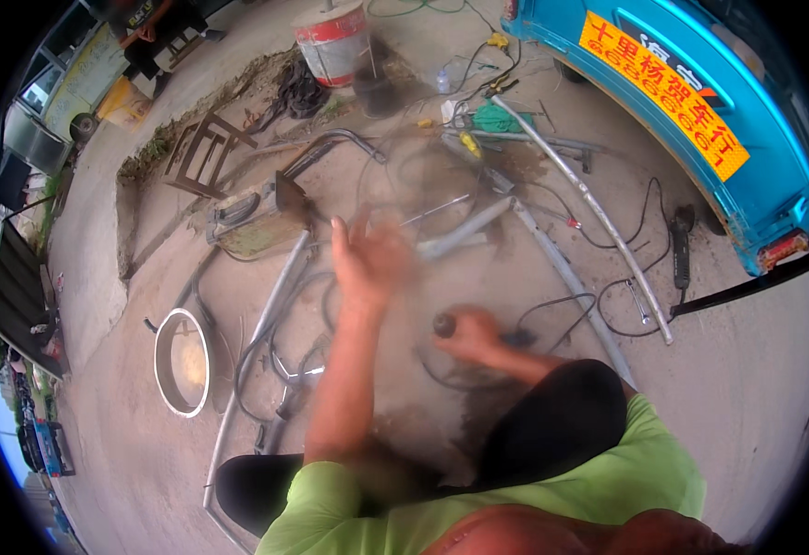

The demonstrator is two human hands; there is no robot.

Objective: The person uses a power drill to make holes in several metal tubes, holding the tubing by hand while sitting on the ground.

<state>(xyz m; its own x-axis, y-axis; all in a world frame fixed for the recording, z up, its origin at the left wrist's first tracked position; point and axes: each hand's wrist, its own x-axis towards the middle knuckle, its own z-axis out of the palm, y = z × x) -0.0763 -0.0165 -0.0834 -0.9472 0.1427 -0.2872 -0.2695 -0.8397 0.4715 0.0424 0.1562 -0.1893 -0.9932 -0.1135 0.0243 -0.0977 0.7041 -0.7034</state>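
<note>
My left hand point(372, 264) is raised over the metal tubing. Its thumb stands apart from the fingers, which are blurred, and nothing shows in it. Lower and to the right, my right hand point(472, 338) is closed around a dark, round-ended handle point(443, 325); the rest of that tool is hidden or smeared. Around both hands lies a bent grey metal tube frame point(566, 268). Its left tube point(258, 351) runs past my left forearm. Black cables point(552, 302) trail over the ground close to my right hand.
A metal ring point(183, 407) stands at left, below a boxy metal unit point(261, 231) and a wooden chair frame point(203, 157). A loose pipe point(589, 203), black power tool point(682, 250) and wrench point(638, 301) lie at right, beside a blue vehicle point(765, 199). A person sits far left.
</note>
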